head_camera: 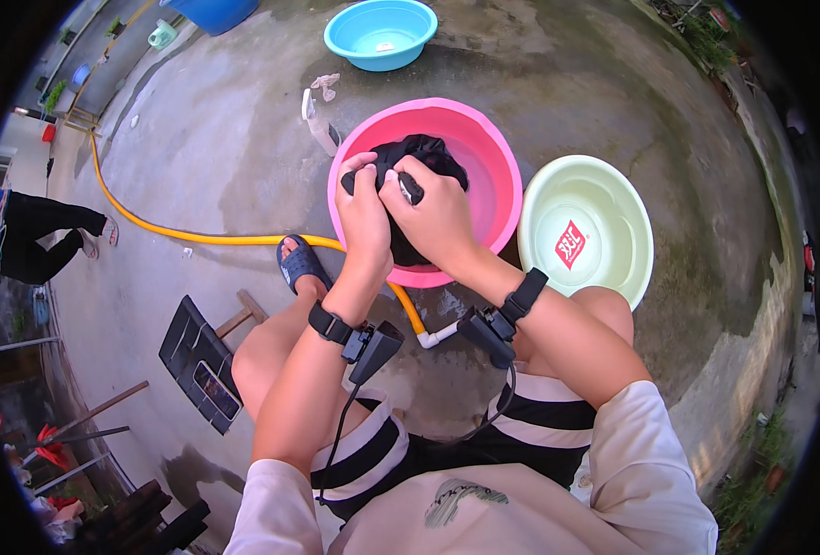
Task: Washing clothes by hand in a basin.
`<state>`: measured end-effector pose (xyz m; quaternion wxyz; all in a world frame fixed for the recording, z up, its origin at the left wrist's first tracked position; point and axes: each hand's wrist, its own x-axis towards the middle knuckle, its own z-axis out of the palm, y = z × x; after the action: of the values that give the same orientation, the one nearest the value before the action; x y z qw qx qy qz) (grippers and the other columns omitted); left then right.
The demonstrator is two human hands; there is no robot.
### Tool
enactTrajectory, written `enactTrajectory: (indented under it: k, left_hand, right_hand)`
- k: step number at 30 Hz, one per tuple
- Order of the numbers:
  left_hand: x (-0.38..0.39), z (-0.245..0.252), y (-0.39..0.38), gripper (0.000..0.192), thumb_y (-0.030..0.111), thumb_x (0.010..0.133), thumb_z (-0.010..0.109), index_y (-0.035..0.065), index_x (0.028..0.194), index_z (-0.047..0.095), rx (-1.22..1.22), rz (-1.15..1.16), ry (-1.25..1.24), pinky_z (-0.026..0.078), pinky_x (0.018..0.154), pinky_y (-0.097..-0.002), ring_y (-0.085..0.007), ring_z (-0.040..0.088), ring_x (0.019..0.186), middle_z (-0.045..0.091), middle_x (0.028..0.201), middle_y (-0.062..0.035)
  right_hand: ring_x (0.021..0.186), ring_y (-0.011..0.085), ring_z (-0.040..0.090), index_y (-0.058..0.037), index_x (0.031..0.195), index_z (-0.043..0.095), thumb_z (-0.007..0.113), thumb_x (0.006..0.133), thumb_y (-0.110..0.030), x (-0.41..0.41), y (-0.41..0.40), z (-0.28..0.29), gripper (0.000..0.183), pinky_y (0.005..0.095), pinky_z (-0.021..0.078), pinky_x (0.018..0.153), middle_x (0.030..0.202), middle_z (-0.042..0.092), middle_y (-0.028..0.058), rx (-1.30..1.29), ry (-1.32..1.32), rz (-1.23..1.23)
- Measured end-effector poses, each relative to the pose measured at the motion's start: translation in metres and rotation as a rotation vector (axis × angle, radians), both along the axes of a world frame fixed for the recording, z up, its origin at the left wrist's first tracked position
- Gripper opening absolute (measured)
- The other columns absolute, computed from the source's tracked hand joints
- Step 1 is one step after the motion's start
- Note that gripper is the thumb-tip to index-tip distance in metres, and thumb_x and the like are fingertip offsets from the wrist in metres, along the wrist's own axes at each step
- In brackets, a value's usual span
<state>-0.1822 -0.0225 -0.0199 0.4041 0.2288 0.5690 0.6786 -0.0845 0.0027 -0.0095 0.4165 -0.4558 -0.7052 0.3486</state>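
Observation:
Both of my hands are over a pink plastic basin (497, 159) on the wet concrete between my feet. A dark, wet-looking garment (417, 149) lies bunched in it, against the basin's left side. My left hand (365, 208) grips a fold of this black cloth, thumb on top. Close beside it, almost touching, my right hand (434, 208) is closed around another bunch, and a small whitish patch shows on the cloth in its fist. Water or wet plastic shines on the basin's right side. The garment's lower part is mostly hidden by my hands and wrists.
A pale green basin (590, 201) stands against the pink one's right side; a light blue basin (382, 35) is farther off. A spray bottle (322, 128) stands at the left. A yellow hose (223, 239) runs under the basin. A phone (216, 390) lies on a stool (191, 361). Another person (49, 232) is far left.

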Motion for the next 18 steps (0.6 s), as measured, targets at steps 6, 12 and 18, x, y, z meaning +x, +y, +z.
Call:
enactTrajectory:
  k: [6,12,18]
  left_hand:
    - [-0.002,0.004,0.002,0.024,0.016,0.098,0.051,0.0015,0.116,0.06,0.043,-0.021,0.019,0.043,0.093,-0.0298,-0.016,0.056,0.1,0.06,0.108,-0.0077]
    - [0.011,-0.009,0.002,0.023,0.015,0.098,0.049,0.0026,0.112,0.062,0.065,-0.011,0.116,0.044,0.091,-0.0294,-0.0143,0.056,0.1,0.061,0.106,-0.0064]
    - [0.001,-0.01,0.001,0.028,0.02,0.101,0.047,0.0048,0.115,0.064,0.013,-0.013,-0.042,0.043,0.097,-0.0297,-0.0159,0.057,0.108,0.062,0.111,-0.0065]
  right_hand:
    - [0.067,0.0418,0.067,-0.008,0.089,0.068,0.064,0.091,-0.03,-0.002,0.004,0.0,0.022,0.0474,0.0514,0.056,0.069,0.066,0.0213,0.008,0.025,-0.03]
    - [0.066,0.0413,0.067,-0.0078,0.092,0.068,0.063,0.091,-0.03,0.003,0.02,-0.013,0.023,0.0463,0.0523,0.057,0.068,0.065,0.0204,-0.038,0.009,-0.044]
    - [0.066,0.0402,0.067,-0.0037,0.092,0.067,0.065,0.09,-0.022,-0.003,-0.004,-0.012,0.018,0.0428,0.0503,0.056,0.069,0.064,0.0221,0.027,0.005,0.01]
